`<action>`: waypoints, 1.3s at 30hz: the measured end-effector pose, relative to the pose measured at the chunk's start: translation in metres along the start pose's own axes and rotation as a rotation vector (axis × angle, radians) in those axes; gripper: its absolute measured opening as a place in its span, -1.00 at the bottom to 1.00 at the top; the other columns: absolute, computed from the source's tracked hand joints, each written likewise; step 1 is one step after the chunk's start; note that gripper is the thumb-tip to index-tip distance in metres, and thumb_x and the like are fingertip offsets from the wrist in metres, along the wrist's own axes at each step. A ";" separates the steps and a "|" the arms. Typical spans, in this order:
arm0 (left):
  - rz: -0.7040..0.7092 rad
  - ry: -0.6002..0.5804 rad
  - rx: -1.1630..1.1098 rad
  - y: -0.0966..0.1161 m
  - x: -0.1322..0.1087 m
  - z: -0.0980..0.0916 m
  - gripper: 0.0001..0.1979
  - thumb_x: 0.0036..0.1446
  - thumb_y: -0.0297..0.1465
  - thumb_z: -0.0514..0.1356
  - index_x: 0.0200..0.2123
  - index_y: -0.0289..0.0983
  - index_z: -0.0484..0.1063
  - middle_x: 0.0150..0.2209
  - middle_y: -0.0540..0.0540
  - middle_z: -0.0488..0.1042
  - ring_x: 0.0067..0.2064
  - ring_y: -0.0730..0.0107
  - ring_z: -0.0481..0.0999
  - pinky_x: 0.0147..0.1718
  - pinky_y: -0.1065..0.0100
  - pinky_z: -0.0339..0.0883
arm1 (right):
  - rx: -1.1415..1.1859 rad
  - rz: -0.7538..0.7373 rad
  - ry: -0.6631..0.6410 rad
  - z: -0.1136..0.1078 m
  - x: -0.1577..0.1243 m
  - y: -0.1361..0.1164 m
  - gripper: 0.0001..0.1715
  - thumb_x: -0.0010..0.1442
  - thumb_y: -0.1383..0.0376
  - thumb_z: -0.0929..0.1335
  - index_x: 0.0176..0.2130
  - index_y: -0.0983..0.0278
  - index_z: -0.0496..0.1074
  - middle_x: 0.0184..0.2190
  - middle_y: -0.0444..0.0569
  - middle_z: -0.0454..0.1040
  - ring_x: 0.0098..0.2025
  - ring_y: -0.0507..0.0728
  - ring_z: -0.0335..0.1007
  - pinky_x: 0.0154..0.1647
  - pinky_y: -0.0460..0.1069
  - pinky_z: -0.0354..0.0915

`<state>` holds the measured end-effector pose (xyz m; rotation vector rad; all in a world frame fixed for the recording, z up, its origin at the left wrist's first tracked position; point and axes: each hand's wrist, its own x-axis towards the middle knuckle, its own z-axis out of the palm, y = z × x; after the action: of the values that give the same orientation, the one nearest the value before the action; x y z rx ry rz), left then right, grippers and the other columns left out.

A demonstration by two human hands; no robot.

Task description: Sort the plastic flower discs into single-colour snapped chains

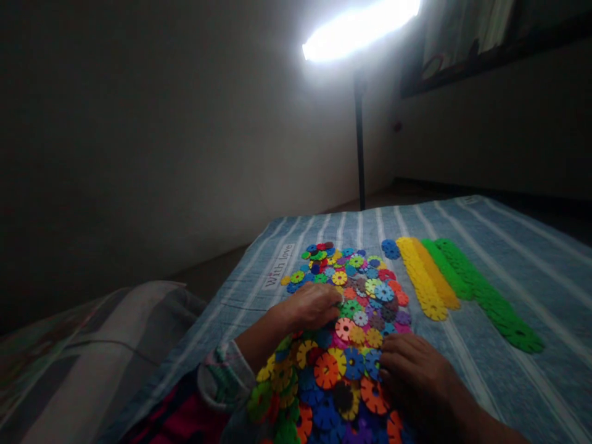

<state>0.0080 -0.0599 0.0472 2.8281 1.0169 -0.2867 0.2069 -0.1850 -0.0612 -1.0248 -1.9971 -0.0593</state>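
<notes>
A long heap of flat, notched plastic discs (326, 370) in many colours lies in front of me. My left hand (317, 305) reaches over its left side, fingers bent and drawn together among the discs; whatever they grip is hidden. At the heap's right edge is my right hand (416, 367), its fingers curled inward against the discs, with their undersides in shadow. To the right, discs are laid in overlapping rows by colour: a yellow row (420, 277), a darker yellow row (437, 277), green rows (494, 302) and a small blue group (391, 248).
The discs lie on a blue-and-white striped cloth (522, 259) printed "With love" (280, 266). Beyond its far edge stands a lit lamp (361, 31) on a black pole (359, 142). Grey striped fabric (120, 345) is bunched at the left, near a wall (161, 142).
</notes>
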 end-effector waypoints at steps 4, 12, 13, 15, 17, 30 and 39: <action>-0.171 0.096 0.015 -0.011 0.018 -0.001 -0.82 0.11 -0.45 0.05 -0.31 -0.24 0.46 -0.27 -0.14 0.51 -0.15 0.18 0.49 -0.13 0.24 0.35 | -0.007 -0.012 0.014 0.001 -0.001 0.000 -0.70 0.30 0.33 0.16 -0.32 0.24 0.43 -0.38 0.01 0.48 -0.26 0.09 0.39 -0.14 0.03 0.34; -0.311 0.115 -0.025 -0.013 0.081 0.010 -0.51 0.18 -0.08 0.02 0.04 -0.28 0.29 0.16 -0.30 0.23 0.17 -0.04 0.24 0.06 -0.01 0.22 | -0.035 -0.105 -0.079 -0.011 0.004 0.005 -0.84 0.22 0.39 0.25 -0.24 0.22 0.40 -0.33 -0.03 0.51 -0.26 0.08 0.43 -0.20 -0.03 0.36; -0.322 0.102 -0.029 -0.008 0.081 0.011 -0.49 0.19 -0.04 -0.02 0.04 -0.27 0.28 0.18 -0.31 0.20 0.17 -0.07 0.23 0.05 -0.05 0.22 | -0.037 -0.108 -0.080 -0.011 0.005 0.006 -0.84 0.22 0.40 0.25 -0.24 0.22 0.39 -0.33 -0.04 0.50 -0.26 0.07 0.43 -0.21 -0.03 0.36; -0.311 0.088 -0.025 0.002 0.072 0.012 -0.49 0.21 -0.04 -0.06 0.03 -0.26 0.28 0.17 -0.30 0.20 0.17 -0.09 0.23 0.02 -0.06 0.24 | -0.037 -0.108 -0.057 -0.008 0.004 0.006 -0.84 0.22 0.40 0.24 -0.25 0.22 0.39 -0.35 -0.03 0.50 -0.28 0.07 0.43 -0.23 -0.04 0.35; -0.280 0.080 -0.018 0.011 0.057 0.012 -0.51 0.20 -0.05 -0.03 0.03 -0.25 0.27 0.14 -0.28 0.23 0.14 -0.07 0.26 -0.01 -0.03 0.26 | -0.029 -0.087 -0.014 -0.003 0.002 0.006 -0.82 0.23 0.40 0.22 -0.28 0.22 0.38 -0.37 -0.03 0.49 -0.28 0.08 0.42 -0.22 -0.02 0.34; -0.120 0.055 0.060 0.037 -0.009 0.018 -0.76 0.21 -0.22 0.02 -0.21 -0.23 0.37 -0.13 -0.16 0.44 -0.07 0.12 0.42 -0.08 0.11 0.30 | -0.014 -0.068 0.025 0.000 0.000 0.004 -0.75 0.29 0.37 0.16 -0.28 0.23 0.39 -0.36 -0.01 0.50 -0.29 0.08 0.41 -0.24 0.00 0.33; -0.133 0.205 -0.008 0.045 0.000 0.023 -0.70 0.24 -0.27 -0.02 -0.02 -0.19 0.31 0.06 -0.17 0.34 0.09 0.14 0.32 0.05 0.12 0.24 | -0.044 -0.158 -0.040 -0.009 0.002 0.010 -0.82 0.23 0.40 0.24 -0.21 0.22 0.40 -0.31 -0.02 0.54 -0.26 0.06 0.45 -0.21 -0.05 0.37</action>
<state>0.0336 -0.0981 0.0267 2.8318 1.2455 -0.0038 0.2192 -0.1812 -0.0573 -0.9007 -2.1185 -0.1698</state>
